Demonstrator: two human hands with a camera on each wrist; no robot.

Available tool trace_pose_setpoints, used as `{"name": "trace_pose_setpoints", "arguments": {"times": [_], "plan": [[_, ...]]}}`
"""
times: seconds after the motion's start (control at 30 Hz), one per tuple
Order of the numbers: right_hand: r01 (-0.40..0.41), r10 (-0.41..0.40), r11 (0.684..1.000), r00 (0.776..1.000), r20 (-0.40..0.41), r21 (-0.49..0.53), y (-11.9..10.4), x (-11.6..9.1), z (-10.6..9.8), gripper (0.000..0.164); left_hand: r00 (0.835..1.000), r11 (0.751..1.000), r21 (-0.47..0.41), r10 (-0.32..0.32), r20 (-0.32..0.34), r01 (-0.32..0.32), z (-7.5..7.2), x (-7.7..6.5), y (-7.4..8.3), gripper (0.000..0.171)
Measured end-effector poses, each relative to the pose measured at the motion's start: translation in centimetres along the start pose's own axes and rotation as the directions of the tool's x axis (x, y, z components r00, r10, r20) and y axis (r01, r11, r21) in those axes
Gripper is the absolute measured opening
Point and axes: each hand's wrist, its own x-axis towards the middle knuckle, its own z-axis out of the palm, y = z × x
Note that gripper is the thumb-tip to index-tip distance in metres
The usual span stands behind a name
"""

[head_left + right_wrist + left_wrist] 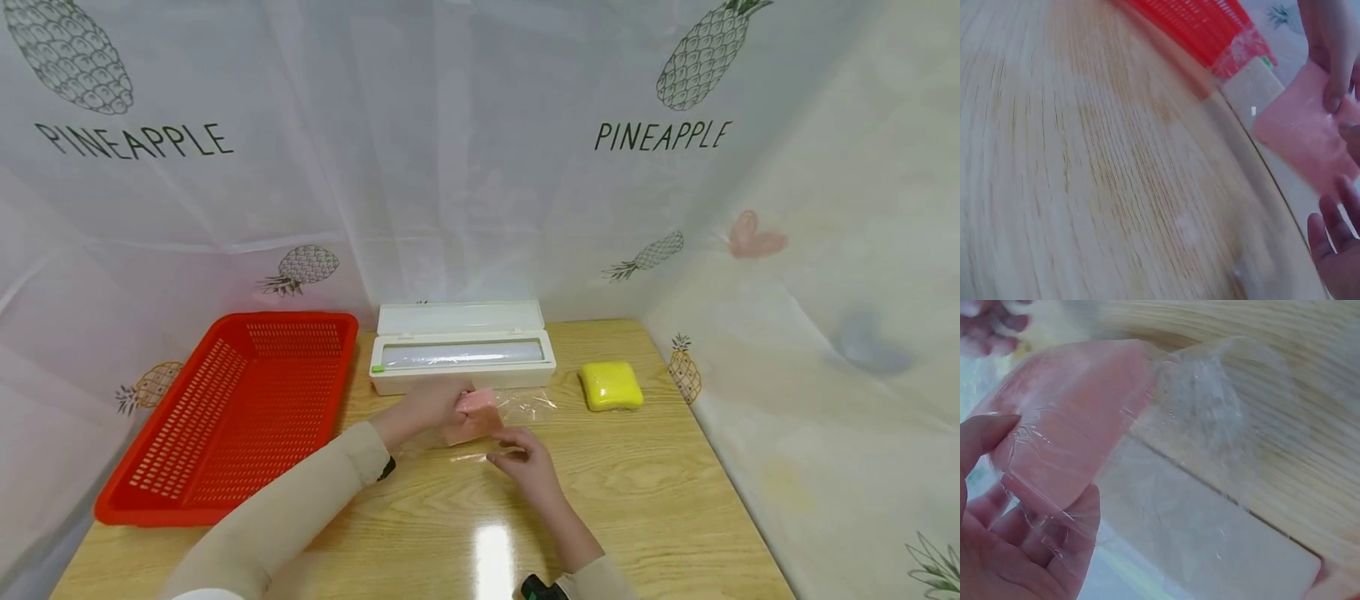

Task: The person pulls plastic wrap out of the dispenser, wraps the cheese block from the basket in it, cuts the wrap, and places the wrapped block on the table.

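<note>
My left hand [431,404] grips a pink sponge-like block [477,402], thumb on one face and fingers beneath. Clear plastic film [1210,394] covers the block, and a loose, crumpled part sticks out past its end. Close by on the near side is my right hand [532,467], its fingers bent and spread apart, the fingertips near the block's edge and the film. In the right wrist view, a gap shows between the right hand's fingers [1335,225]. Just behind both hands stands a white film dispenser box [461,379] with its lid up and a film roll inside.
A red plastic basket [333,400] stands on the left of the wooden table [637,500]. On the right lies a yellow block [611,385] with a shiny, film-like surface. A pineapple-printed curtain [480,183] hangs behind the table and along its sides.
</note>
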Motion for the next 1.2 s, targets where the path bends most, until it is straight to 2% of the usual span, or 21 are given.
{"name": "trace_pose_setpoints", "arguments": {"times": [0.13,0.2,0.27,0.33,0.4,0.43,0.53,0.6,0.63,0.77,0.93,0.97,1.03,1.13,1.2], "plan": [[-0.034,0.04,0.981,0.999,-0.029,0.191,0.2,-0.1,-0.2,0.029,0.998,0.991,-0.13,-0.023,-0.051,0.016,-0.4,-0.7,0.0,0.03],[-0.042,0.054,0.956,0.998,-0.033,0.292,0.0,-0.1,-0.3,0.031,0.996,0.973,-0.227,-0.06,-0.067,0.044,-0.6,-1.3,0.2,0.034],[-0.034,0.044,0.926,0.999,-0.018,0.377,-0.2,0.0,-0.5,0.028,0.991,0.941,-0.334,-0.098,-0.09,0.062,-0.9,-2.0,0.5,0.037],[-0.023,0.016,0.894,1.0,0.019,0.448,-0.4,0.1,-0.7,0.026,0.985,0.89,-0.449,-0.133,-0.105,0.073,-1.0,-2.8,0.9,0.041],[-0.029,-0.011,0.863,0.997,0.077,0.505,-0.7,0.3,-0.9,0.031,0.982,0.82,-0.568,-0.156,-0.11,0.067,-1.0,-3.5,1.2,0.045],[-0.032,-0.033,0.85,0.993,0.113,0.526,-0.9,0.5,-1.0,0.035,0.981,0.773,-0.632,-0.165,-0.101,0.065,-0.8,-3.8,1.4,0.047],[-0.043,-0.084,0.834,0.976,0.202,0.551,-1.5,0.8,-1.3,0.04,0.979,0.604,-0.794,-0.192,-0.064,0.066,0.1,-4.8,1.6,0.052],[-0.053,-0.076,0.859,0.971,0.227,0.51,-1.8,0.8,-1.5,0.039,0.975,0.488,-0.869,-0.219,-0.034,0.08,1.1,-5.4,1.7,0.055],[-0.053,-0.069,0.874,0.971,0.231,0.483,-2.0,0.8,-1.6,0.038,0.974,0.44,-0.894,-0.228,-0.019,0.085,1.6,-5.7,1.7,0.055],[-0.1,0.027,0.938,0.976,0.218,0.331,-2.7,0.6,-1.6,0.038,0.96,0.304,-0.948,-0.281,0.006,0.095,3.9,-6.8,1.9,0.058],[-0.208,0.146,0.955,0.95,0.275,0.212,-2.9,0.4,-1.4,0.046,0.937,0.115,-0.987,-0.343,0.063,0.109,6.6,-8.3,2.4,0.059],[-0.214,0.152,0.957,0.945,0.289,0.195,-2.8,0.3,-1.3,0.046,0.934,0.08,-0.99,-0.348,0.08,0.114,7.1,-8.6,2.5,0.06],[-0.223,0.162,0.959,0.938,0.306,0.177,-2.4,0.0,-1.2,0.046,0.932,0.026,-0.992,-0.347,0.108,0.125,8.0,-9.0,2.6,0.062],[-0.241,0.176,0.955,0.93,0.321,0.174,-1.6,-0.2,-1.0,0.047,0.929,-0.028,-0.991,-0.345,0.132,0.131,9.1,-9.5,2.6,0.065],[-0.272,0.195,0.94,0.924,0.33,0.204,-1.1,-0.2,-0.8,0.047,0.925,-0.046,-0.989,-0.351,0.145,0.138,9.7,-9.7,2.5,0.066]]}}
